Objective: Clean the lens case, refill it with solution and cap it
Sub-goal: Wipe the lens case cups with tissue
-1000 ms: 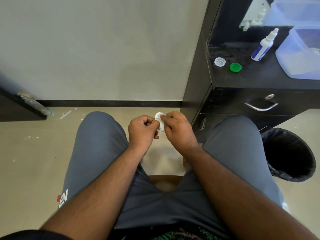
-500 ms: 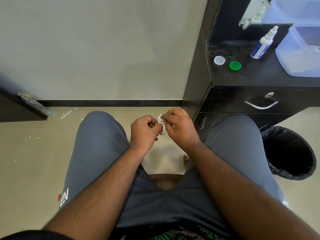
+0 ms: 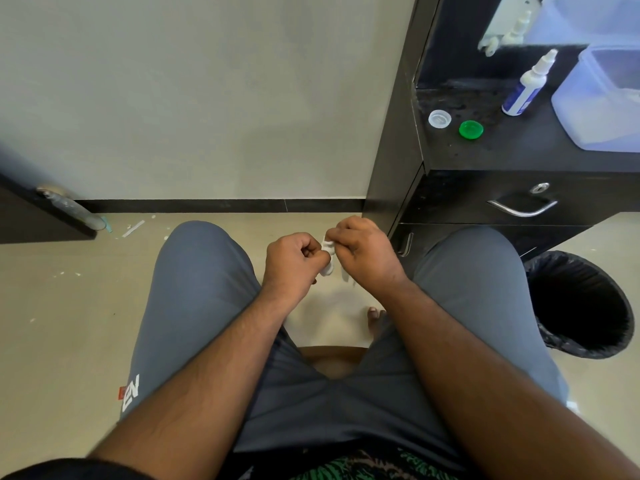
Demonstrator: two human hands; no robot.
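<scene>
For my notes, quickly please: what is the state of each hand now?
Left hand: fingers closed on the small white lens case.
Right hand: fingers closed, pinching something white at the case; what exactly cannot be told.

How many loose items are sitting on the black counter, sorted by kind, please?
Lens case caps: 2, one clear, one green
Solution bottles: 1
Translucent plastic tubs: 1
Total: 4
</scene>
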